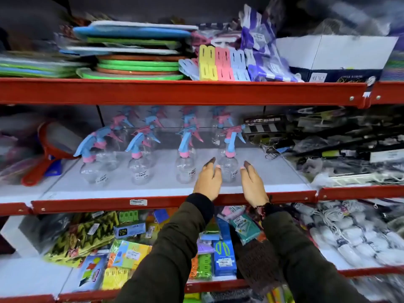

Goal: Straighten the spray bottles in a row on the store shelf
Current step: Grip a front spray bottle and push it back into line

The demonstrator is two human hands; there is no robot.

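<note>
- The left hand (pixel 208 179) and the right hand (pixel 251 181) are open with fingers stretched, one on each side of the rightmost front spray bottle (pixel 229 162); they hold nothing.
- The other spray bottles (pixel 140 162) stand upright in rows on the white shelf (pixel 164 189).

White price stickers sit on the clear spray bottles (pixel 185 169), on the red shelf edge (pixel 138 202) and on packets below; all are too blurred to read.
</note>
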